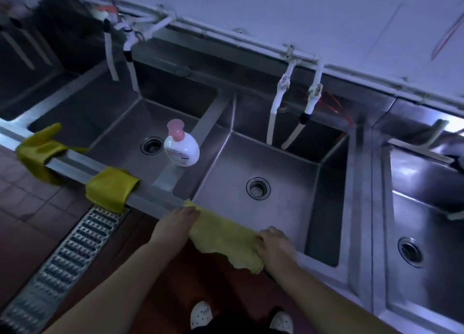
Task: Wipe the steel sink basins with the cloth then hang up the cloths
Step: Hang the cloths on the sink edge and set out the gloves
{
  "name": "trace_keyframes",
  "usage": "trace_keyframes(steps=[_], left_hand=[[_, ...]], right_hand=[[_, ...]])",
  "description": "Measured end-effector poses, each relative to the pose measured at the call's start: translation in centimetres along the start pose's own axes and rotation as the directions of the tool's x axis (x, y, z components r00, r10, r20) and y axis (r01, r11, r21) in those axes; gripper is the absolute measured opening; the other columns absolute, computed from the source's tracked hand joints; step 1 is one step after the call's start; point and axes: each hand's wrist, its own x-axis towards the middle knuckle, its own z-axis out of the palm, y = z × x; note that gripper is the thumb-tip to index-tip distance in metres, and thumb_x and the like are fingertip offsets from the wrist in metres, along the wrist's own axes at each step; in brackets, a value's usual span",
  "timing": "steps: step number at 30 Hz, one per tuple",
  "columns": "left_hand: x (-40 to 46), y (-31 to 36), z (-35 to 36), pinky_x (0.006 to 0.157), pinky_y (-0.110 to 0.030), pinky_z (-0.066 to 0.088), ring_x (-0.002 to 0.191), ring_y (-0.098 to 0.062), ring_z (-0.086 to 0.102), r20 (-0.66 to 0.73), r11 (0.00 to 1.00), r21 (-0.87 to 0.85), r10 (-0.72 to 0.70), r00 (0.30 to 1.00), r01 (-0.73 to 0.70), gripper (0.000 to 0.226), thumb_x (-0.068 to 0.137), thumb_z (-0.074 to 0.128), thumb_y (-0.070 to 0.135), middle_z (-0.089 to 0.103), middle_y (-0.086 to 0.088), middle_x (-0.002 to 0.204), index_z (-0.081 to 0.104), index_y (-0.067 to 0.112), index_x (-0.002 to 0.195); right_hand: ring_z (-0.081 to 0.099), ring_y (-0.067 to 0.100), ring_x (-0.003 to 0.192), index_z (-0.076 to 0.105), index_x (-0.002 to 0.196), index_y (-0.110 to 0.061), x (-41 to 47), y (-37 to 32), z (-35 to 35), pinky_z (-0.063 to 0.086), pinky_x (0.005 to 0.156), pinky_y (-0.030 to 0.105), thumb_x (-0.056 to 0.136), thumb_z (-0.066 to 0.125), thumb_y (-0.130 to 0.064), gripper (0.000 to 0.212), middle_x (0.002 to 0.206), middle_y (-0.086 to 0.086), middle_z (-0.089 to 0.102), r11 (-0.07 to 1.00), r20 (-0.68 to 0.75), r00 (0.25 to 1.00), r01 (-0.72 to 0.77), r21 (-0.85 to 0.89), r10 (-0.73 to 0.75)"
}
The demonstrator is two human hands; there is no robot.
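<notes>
Steel sink basins (pixel 296 163) run in a row under a pale tiled wall, dim and bluish, with a red-brown tiled floor below. At the lower middle of the frame, the left hand (pixel 175 223) lies with its fingers (pixel 188 212) nearly straight, pressing one end of a yellow cloth (pixel 226 235) against the front rim of the centre basin. The right hand (pixel 275 244) has its fingers curled onto the other end, bunching it there. The cloth is draped over that rim, its ragged lower edge hanging toward the floor.

Further left along the same rim hang two more yellow cloths (pixel 110 188) (the far one (pixel 40 150) is half folded over). A white soap bottle (pixel 181 146) with a pink pump stands on the divider between basins.

Judging by this, the hanging step is under way. More of the cloth seems to hang outside than inside, so it could slide off onto the floor if released unevenly.
</notes>
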Motion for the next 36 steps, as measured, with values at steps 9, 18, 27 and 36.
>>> trace_keyframes(steps=[9, 18, 27, 36], left_hand=[[0.0, -0.7, -0.5, 0.083, -0.032, 0.044, 0.092, -0.022, 0.059, -0.048, 0.964, 0.212, 0.173, 0.984, -0.16, 0.028, 0.076, 0.067, 0.012, 0.063, 0.001, 0.095, 0.066, 0.023, 0.102], [1.9, -0.5, -3.7, 0.091, -0.031, 0.033, 0.103, -0.022, 0.052, -0.138, 0.982, 0.152, 0.133, 0.981, -0.112, 0.026, 0.09, 0.049, 0.019, 0.059, -0.001, 0.104, 0.067, 0.023, 0.108], [4.9, 1.2, -10.2, 0.088, -0.035, 0.035, 0.103, -0.025, 0.054, -0.326, 0.941, 0.296, 0.261, 0.909, -0.164, 0.022, 0.09, 0.048, 0.016, 0.061, -0.003, 0.104, 0.064, 0.019, 0.104], [0.9, -0.8, -4.5, 0.076, -0.025, 0.046, 0.083, -0.018, 0.063, 0.025, 0.86, 0.336, 0.4, 0.916, -0.384, 0.017, 0.069, 0.077, 0.027, 0.066, 0.006, 0.088, 0.071, 0.028, 0.085]], right_hand=[[0.046, 0.014, 0.109, 0.065, 0.108, -0.014, -1.6, -0.7, 1.2, 0.03, 0.083, 0.02, 0.098, 0.041, -0.029, 0.03, 0.114, 0.0, 0.054, 0.995, -0.075, 0.997, -0.015, -0.098, 0.007], [0.056, 0.015, 0.089, 0.064, 0.087, -0.017, -0.5, -0.9, -3.6, 0.042, 0.072, 0.026, 0.091, 0.053, -0.024, 0.014, 0.09, -0.004, 0.062, 0.991, -0.234, 0.968, -0.06, 0.121, 0.088], [0.047, 0.017, 0.062, 0.054, 0.069, -0.015, 0.2, -0.7, -10.3, 0.037, 0.068, 0.03, 0.095, 0.05, -0.02, 0.027, 0.061, -0.006, 0.047, 0.998, -0.463, 0.887, 0.026, 0.054, 0.002], [0.054, 0.019, 0.091, 0.067, 0.095, -0.011, -1.6, 0.9, -3.4, 0.037, 0.079, 0.029, 0.095, 0.048, -0.032, 0.028, 0.094, 0.004, 0.063, 0.983, -0.055, 0.985, 0.155, -0.099, -0.161]])
